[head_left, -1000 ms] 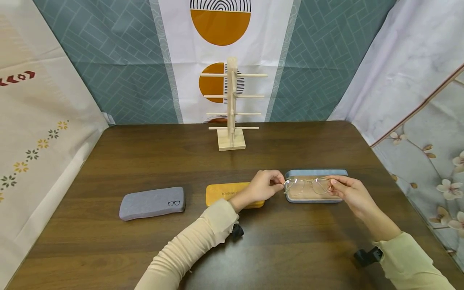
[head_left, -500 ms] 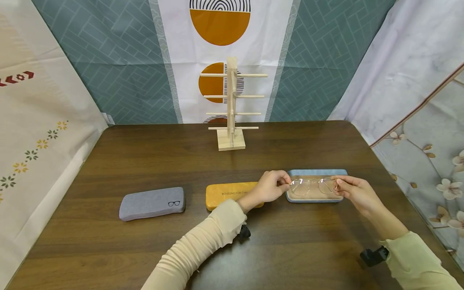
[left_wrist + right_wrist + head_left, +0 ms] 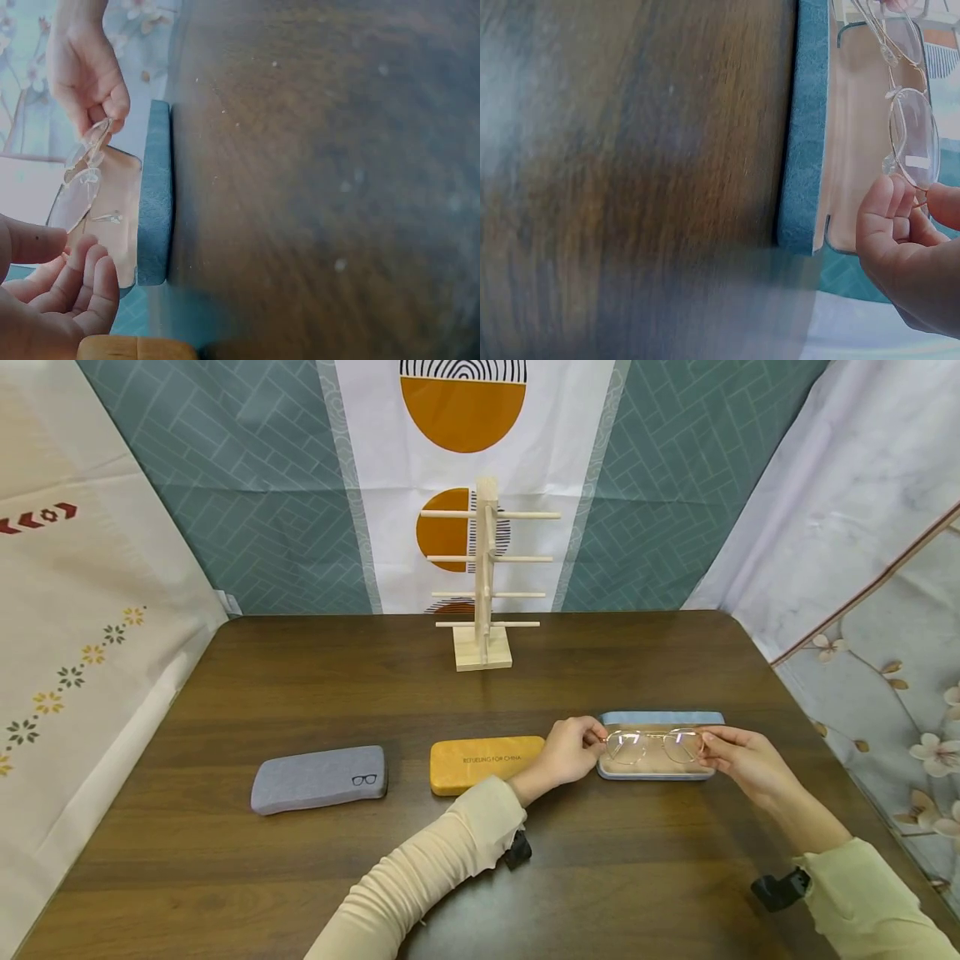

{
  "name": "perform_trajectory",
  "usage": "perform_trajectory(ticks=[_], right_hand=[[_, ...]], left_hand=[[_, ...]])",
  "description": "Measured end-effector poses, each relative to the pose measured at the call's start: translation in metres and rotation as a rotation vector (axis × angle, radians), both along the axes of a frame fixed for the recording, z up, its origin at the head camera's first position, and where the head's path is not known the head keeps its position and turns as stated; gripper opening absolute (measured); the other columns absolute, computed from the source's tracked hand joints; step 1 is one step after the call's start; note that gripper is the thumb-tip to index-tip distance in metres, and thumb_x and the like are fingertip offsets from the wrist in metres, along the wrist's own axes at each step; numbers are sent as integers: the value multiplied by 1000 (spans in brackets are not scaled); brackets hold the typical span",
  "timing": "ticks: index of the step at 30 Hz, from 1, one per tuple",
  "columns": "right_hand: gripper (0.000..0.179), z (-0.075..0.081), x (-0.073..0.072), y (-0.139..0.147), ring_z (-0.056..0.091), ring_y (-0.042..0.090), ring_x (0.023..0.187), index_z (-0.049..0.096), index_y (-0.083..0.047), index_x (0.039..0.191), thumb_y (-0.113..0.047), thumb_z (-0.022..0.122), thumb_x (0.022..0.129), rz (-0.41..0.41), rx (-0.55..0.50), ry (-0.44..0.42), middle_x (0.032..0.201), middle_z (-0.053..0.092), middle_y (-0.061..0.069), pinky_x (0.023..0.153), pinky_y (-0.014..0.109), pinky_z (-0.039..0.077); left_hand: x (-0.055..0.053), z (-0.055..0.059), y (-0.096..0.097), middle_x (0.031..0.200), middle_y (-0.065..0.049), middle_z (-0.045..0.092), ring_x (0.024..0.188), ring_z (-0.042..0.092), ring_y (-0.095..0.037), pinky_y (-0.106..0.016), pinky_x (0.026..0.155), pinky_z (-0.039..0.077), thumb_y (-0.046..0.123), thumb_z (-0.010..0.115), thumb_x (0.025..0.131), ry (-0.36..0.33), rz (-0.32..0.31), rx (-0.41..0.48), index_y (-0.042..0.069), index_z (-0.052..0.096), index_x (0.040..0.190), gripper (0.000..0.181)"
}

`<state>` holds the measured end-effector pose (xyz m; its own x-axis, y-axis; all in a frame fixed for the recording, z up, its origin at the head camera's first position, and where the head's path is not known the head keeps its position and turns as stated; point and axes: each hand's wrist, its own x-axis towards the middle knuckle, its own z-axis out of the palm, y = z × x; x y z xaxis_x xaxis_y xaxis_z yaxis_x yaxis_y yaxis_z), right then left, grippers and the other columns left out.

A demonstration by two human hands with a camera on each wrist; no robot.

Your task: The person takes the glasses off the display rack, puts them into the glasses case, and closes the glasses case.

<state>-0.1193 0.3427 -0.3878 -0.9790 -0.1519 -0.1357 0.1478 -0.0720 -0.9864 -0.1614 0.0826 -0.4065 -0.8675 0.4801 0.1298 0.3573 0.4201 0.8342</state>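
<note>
A pair of thin gold-rimmed eyeglasses point(image 3: 656, 737) with clear lenses is held level just over an open blue glasses case point(image 3: 663, 717). At the left end of the frame, my left hand point(image 3: 567, 753) pinches it between thumb and fingers. My right hand point(image 3: 747, 767) pinches the other end. In the left wrist view, the eyeglasses point(image 3: 81, 196) stretch between both hands, their lenses apart from the case's tan lining. The blue case's outer wall point(image 3: 804, 142) and one lens rim show clearly in the right wrist view, beside the pinching right fingers point(image 3: 879, 217).
A yellow glasses case point(image 3: 468, 760) lies closed beside the left forearm, partly covered by it. Farther left rests a closed grey glasses case point(image 3: 318, 779) with a glasses print. A wooden display rack point(image 3: 484, 577) with horizontal pegs stands at the table's back edge.
Both hands have shifted slightly right with the eyeglasses, bringing them more squarely over the blue case. The lenses now face the head camera more. The head view has moved a little.
</note>
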Motion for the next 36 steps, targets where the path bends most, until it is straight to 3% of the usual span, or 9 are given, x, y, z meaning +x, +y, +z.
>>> perform_trajectory(ticks=[11,15,18,21,25,29,36], right_hand=[[18,-8,-2,8,58,8,72,63,-12,91,-3,47,94,-8,110,-48,80,59,-1,68,20,52],[16,-11,-3,9,58,8,73,62,-12,92,-5,48,94,-12,125,-57,82,60,-2,68,21,52],[14,-12,-3,8,57,8,73,61,-5,96,-5,48,94,-17,146,-55,82,60,-2,68,21,52],[24,-12,-4,7,57,8,73,54,14,107,-5,47,94,-17,200,-54,82,60,-2,67,21,52],[43,-12,-6,5,57,7,73,31,31,118,-3,43,95,-4,311,-64,83,59,-2,69,21,52],[45,-11,-8,3,58,5,74,29,30,121,-5,42,95,3,405,-77,84,60,-3,70,23,53],[45,-8,-8,0,60,6,72,30,30,121,-6,41,96,9,475,-83,86,62,1,70,24,53]], left_hand=[[0,-1,5,80,-5,65,65,54,-3,-11,57,43,-1,61,81,-77,-77,-25,-4,64,99,18],[0,-2,5,79,-3,65,65,54,-3,-11,58,43,0,62,80,-91,-71,-36,-3,64,100,20],[0,-3,5,80,-3,66,66,56,-3,-11,59,43,1,63,80,-105,-67,-49,-3,63,102,22],[-1,-4,5,81,-2,67,70,58,-4,-11,63,44,3,63,80,-107,-72,-71,-3,63,105,25],[-1,-3,5,82,-2,67,74,58,-5,-10,66,43,3,63,81,-103,-84,-91,-4,63,106,26],[0,-2,5,82,-1,67,74,58,-5,-10,66,43,4,63,82,-102,-85,-101,-4,63,107,27],[1,-1,4,83,0,67,75,57,-5,-10,67,42,6,62,82,-92,-86,-127,-3,62,110,29]])
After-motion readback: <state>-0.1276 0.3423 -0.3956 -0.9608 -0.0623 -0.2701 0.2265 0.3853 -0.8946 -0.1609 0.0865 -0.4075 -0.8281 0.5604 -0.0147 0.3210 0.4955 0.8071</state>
